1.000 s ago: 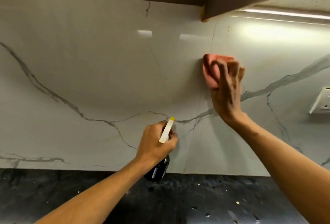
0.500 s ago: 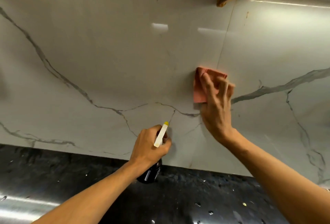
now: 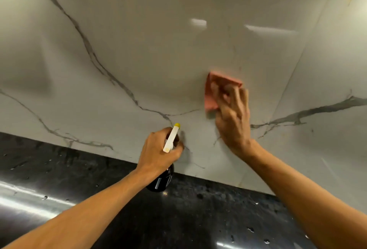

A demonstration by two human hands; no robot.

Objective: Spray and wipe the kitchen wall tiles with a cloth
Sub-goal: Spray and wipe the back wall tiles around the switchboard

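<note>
Two risks: the wall point(image 3: 158, 50) is glossy and the bench point(image 3: 198, 219) is speckled with drops. The left hand point(image 3: 158, 153) grips the bottle point(image 3: 160, 181) near the wall, so a stray squeeze could streak the tile. The right hand point(image 3: 232, 121), flat, only presses the cloth point(image 3: 210, 98) to the wall; it could slip and drop.

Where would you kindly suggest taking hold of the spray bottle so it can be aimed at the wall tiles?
Take the spray bottle at its neck, just under the white spray head, coming from the side away from the wall tiles. Its yellow nozzle points at the tiles and the dark body hangs below, so that grip, as the left hand has, should aim it well.
</note>
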